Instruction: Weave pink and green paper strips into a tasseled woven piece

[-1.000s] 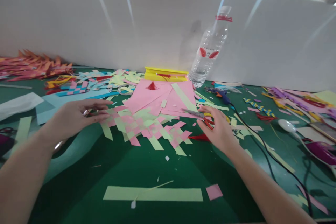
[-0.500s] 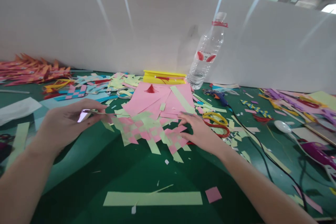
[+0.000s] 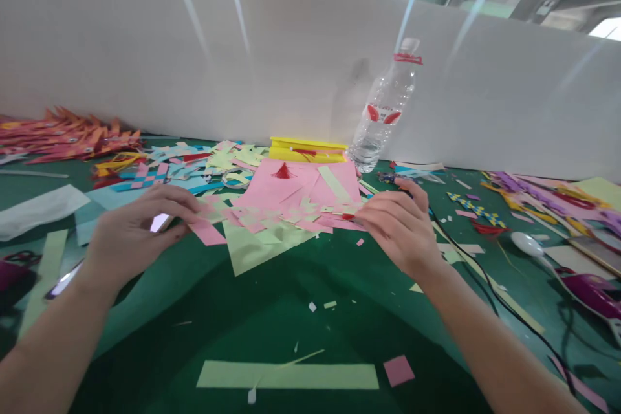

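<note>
A woven strip of pink and pale green paper stretches between my two hands, seen nearly edge-on. My left hand pinches its left end, where a pink flap hangs down by the fingertips. On the right end, my right hand has its fingers closed, with a small red piece by the fingertips. Below and behind the weave lies a pale green sheet. Pink paper sheets with a red tassel lie just beyond. The scissors seen earlier are hidden behind my right hand.
A clear plastic bottle leans against the white partition. A purple glue gun, a white spoon and a black cable lie at right. A green paper strip and pink square are in front. Paper scraps lie around.
The weave has been lifted and tilted from lying broad to nearly edge-on. My right hand went from open beside it to closed on its right end, now covering the scissors.
</note>
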{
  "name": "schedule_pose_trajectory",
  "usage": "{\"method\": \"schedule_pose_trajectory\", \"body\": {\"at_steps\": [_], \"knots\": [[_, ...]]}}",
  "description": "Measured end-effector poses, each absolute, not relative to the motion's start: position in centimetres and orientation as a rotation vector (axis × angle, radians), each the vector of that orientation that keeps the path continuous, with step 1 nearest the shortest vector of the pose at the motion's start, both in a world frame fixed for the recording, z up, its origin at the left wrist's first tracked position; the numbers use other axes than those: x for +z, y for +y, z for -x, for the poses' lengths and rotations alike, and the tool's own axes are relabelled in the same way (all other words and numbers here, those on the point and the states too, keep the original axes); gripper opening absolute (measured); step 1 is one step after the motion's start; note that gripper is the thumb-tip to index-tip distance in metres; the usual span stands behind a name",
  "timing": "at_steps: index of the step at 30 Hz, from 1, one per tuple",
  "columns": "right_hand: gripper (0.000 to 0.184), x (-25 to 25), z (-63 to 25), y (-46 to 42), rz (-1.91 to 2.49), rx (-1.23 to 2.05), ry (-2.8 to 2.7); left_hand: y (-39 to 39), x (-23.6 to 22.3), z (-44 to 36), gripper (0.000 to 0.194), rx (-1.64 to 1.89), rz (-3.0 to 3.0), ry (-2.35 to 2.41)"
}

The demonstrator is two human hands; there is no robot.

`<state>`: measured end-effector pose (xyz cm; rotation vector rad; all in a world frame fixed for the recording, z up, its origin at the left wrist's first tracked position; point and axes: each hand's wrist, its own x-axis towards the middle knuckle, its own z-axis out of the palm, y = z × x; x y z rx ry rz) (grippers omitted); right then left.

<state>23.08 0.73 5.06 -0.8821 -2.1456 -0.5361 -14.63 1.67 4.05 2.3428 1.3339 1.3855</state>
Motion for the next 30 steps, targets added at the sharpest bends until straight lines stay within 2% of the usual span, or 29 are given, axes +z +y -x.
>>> {"method": "schedule_pose_trajectory", "body": {"at_steps": [3, 7, 8, 10, 14, 20, 26, 30], "knots": [[0.021, 3.3, -23.7, 0.2, 0.845, -0.579, -2.335, 2.5, 3.6, 14.7, 0.021, 1.123, -2.713, 1.411], [0.012, 1.6, -24.1, -0.7, 0.812, -0.427, -2.552, 3.3, 2.6, 14.4, 0.029, 0.794, -2.888, 1.46], [0.016, 1.5, -24.1, -0.9, 0.819, -0.371, -2.552, 3.4, 2.3, 14.4, 0.031, 0.744, -2.896, 1.475], [0.025, 1.7, -24.2, -1.2, 0.861, -0.274, -2.497, 3.6, 1.9, 14.5, 0.033, 0.708, -2.893, 1.557], [0.013, 2.8, -24.0, -1.4, 0.955, -0.297, -2.393, 3.7, 1.2, 14.7, 0.039, 0.651, -2.806, 1.832], [0.018, 3.5, -22.6, -0.8, 1.032, -0.416, -2.469, 3.9, 0.1, 14.8, 0.041, 0.478, -2.721, 1.918], [0.036, 3.6, -22.4, 0.4, 1.217, -0.08, -2.714, 3.9, -0.4, 14.3, 0.043, 0.443, -2.652, 1.89], [0.035, 3.6, -22.3, 0.8, 1.252, -0.006, -2.745, 4.0, -0.5, 13.9, 0.04, 0.445, -2.609, 1.852]]}}
